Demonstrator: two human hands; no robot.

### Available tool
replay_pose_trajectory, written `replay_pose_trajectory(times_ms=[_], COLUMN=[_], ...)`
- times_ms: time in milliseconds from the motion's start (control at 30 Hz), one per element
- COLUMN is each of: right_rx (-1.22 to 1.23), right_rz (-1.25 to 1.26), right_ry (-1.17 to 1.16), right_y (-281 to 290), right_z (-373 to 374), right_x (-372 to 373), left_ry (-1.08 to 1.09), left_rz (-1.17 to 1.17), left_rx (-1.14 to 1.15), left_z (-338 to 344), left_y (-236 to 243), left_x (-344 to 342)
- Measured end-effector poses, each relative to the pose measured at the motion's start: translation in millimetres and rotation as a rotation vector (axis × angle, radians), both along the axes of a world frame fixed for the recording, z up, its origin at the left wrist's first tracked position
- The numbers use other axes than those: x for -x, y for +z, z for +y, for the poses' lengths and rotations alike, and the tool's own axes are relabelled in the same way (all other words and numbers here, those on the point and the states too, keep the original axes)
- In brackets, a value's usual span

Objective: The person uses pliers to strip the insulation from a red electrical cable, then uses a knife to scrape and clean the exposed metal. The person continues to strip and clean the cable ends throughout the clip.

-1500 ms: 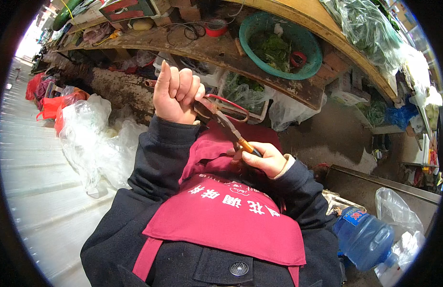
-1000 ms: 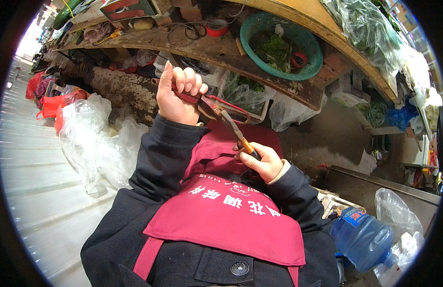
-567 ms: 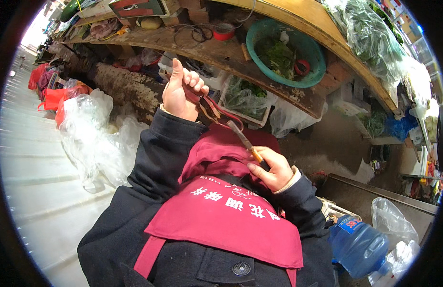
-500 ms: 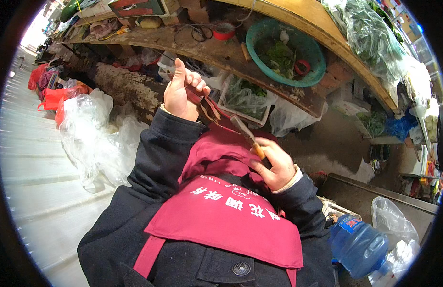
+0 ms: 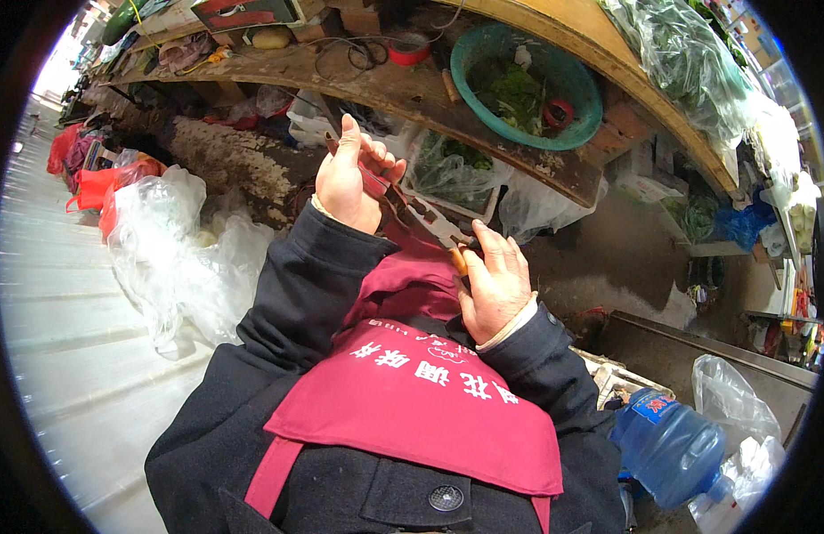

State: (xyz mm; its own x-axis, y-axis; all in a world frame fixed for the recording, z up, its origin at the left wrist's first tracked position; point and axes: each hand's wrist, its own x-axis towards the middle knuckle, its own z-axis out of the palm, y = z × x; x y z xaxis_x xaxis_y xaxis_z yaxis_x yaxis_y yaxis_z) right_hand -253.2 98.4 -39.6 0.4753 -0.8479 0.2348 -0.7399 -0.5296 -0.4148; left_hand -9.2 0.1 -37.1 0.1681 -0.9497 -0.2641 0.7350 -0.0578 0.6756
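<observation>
My left hand is raised with its thumb up, its fingers curled round a long, thin reddish-brown stalk. The stalk slants down toward my right hand; its exact kind is unclear. Closed round the yellowish wooden handle of a knife, my right hand is lower and to the right. The bright blade of the knife points up and left, at the lower part of the stalk. Whether the blade touches it I cannot tell. Behind both hands is a dark red apron on my front.
Ahead runs a wooden shelf bearing a teal basin of leafy greens and a red tape roll. A crate of greens sits beneath. Clear plastic bags lie left; a blue water jug is at right.
My right hand has moved up and left with the knife, bringing the blade closer to my left hand. My left hand has shifted slightly right and down.
</observation>
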Motion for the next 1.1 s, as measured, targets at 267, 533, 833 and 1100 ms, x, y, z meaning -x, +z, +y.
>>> replay_pose_trajectory(times_ms=[267,533,833,1100], right_rx=[0.043,-0.027,0.081,0.007], right_rz=[0.02,-0.003,-0.009,-0.083], right_ry=[0.005,-0.007,-0.064,-0.071], right_y=[-8,-5,-13,-23], right_z=[-7,-6,-9,-13], right_x=[-3,-3,-6,-8], left_ry=[0.071,0.001,0.069,0.079], left_rz=[0.005,-0.065,-0.075,-0.161], left_rx=[-0.016,0.054,0.092,0.193], left_z=[1,2,8,11], left_y=[11,20,27,33], left_x=[8,9,21,31])
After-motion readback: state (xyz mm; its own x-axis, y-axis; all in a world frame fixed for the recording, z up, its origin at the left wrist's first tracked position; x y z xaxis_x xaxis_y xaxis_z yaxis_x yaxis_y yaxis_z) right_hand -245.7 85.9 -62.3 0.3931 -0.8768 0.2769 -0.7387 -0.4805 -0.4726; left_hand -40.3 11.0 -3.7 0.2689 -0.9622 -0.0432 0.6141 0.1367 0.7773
